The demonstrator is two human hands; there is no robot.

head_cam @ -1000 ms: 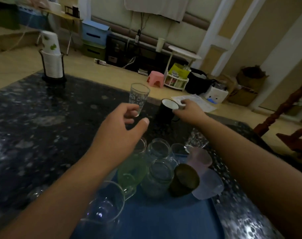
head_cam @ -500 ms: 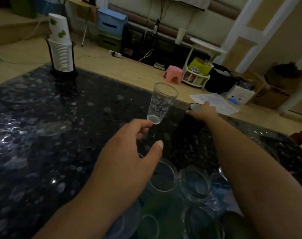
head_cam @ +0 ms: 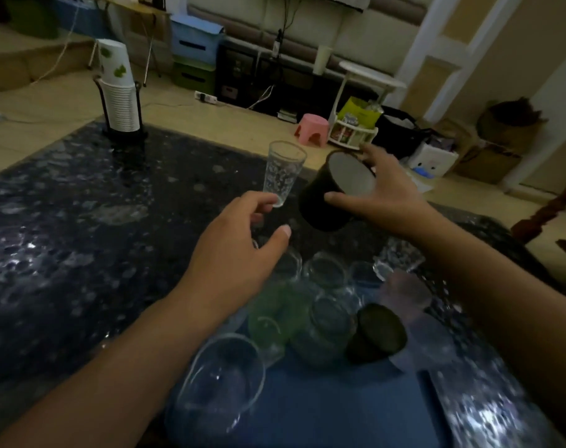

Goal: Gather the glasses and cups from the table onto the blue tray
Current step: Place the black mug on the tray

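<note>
Since the earlier head frame, I see the black mug (head_cam: pixel 333 192) lifted off the dark speckled worktop (head_cam: pixel 65 227) and tipped, its pale inside facing me. My right hand (head_cam: pixel 385 195) has its fingers clamped around the rim. My left hand (head_cam: pixel 233 257) pinches the base of the patterned clear glass (head_cam: pixel 283 173), upright above the blue tray (head_cam: pixel 323 412) of gathered glasses. No readable writing anywhere.

At the far left corner of your dark speckled stone tabletop (head_cam: pixel 65 221) stands a black wire holder of stacked white paper cups (head_cam: pixel 120 92). Beyond, on the floor, you see a small pink plastic stool (head_cam: pixel 311 128) near a round white side table (head_cam: pixel 370 79).
</note>
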